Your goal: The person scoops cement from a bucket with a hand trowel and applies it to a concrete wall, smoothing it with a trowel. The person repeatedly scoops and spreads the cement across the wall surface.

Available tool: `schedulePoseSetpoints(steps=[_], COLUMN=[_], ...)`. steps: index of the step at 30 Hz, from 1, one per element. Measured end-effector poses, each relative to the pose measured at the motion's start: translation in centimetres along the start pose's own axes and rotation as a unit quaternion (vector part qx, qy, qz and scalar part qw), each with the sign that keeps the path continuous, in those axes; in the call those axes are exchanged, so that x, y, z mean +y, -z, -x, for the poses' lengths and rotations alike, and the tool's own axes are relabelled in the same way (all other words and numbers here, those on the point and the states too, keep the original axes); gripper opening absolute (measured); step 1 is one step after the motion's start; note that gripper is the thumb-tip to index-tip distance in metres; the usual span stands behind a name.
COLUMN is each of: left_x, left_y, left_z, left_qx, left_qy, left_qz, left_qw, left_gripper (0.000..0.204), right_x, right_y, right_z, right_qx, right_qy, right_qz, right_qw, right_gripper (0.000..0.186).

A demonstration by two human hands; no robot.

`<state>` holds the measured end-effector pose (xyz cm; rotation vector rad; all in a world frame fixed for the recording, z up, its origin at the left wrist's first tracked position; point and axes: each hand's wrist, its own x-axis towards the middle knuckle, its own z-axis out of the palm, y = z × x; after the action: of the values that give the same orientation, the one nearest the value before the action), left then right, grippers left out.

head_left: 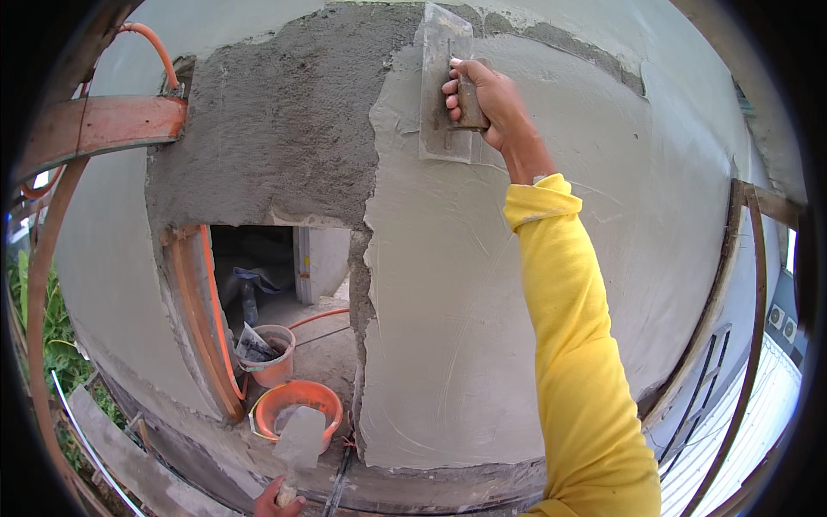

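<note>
High on the wall, my right hand (pixel 491 99) grips the handle of a rectangular plastering trowel (pixel 433 129). The blade lies against smooth wet plaster (pixel 465 284), near its upper left edge. To the left is a rough, darker grey patch of wall (pixel 267 129). At the bottom, my left hand (pixel 277 501) is closed on the handle of a smaller trowel (pixel 300 435), its blade coated in grey mortar. That blade overlaps the near rim of an orange bucket (pixel 332 401) in this view; whether it touches the bucket I cannot tell.
A doorway-like opening (pixel 258 284) is at the lower left, with a second bucket (pixel 274 372) inside it. An orange hose (pixel 211 302) runs along the wooden frame. Scaffold timbers (pixel 103 129) stand at left and a wooden post (pixel 719 302) at right. A white corrugated roof (pixel 749 431) lies below.
</note>
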<state>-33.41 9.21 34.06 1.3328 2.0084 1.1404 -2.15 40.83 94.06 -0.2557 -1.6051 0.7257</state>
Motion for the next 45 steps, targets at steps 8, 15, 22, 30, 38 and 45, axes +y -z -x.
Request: schedulePoseSetpoints(steps=[8, 15, 22, 30, 38, 45], left_x=[-1.6, -3.4, -3.6, 2.7, 3.7, 5.2], left_y=[7.3, 6.8, 6.0, 3.3, -1.8, -5.7], left_z=[0.2, -0.9, -1.2, -0.4, 2.0, 3.2], left_qx=[0.006, 0.05, 0.006, -0.003, 0.019, 0.002], left_qy=[0.007, 0.013, -0.01, 0.036, 0.022, 0.085], left_qz=[0.03, -0.022, 0.004, 0.041, -0.002, 0.034], left_qw=[1.0, 0.998, 1.0, 0.999, 1.0, 0.996], left_gripper=[0.071, 0.069, 0.071, 0.066, 0.049, 0.038], right_x=[-2.4, -0.4, 4.0, -5.6, -12.3, -12.4], right_y=[1.3, -8.1, 1.3, 16.8, 28.1, 38.6], right_z=[-6.2, -6.7, 6.4, -2.6, -1.6, 2.6], right_qx=[0.159, 0.078, -0.089, 0.146, 0.172, 0.271], right_qy=[0.083, 0.033, 0.18, 0.267, 0.027, -0.001], right_qz=[-0.154, 0.188, 0.565, 0.663, 0.494, 0.384], right_qw=[0.972, 0.978, 0.801, 0.684, 0.852, 0.883], right_gripper=[0.028, 0.036, 0.046, 0.05, 0.038, 0.035])
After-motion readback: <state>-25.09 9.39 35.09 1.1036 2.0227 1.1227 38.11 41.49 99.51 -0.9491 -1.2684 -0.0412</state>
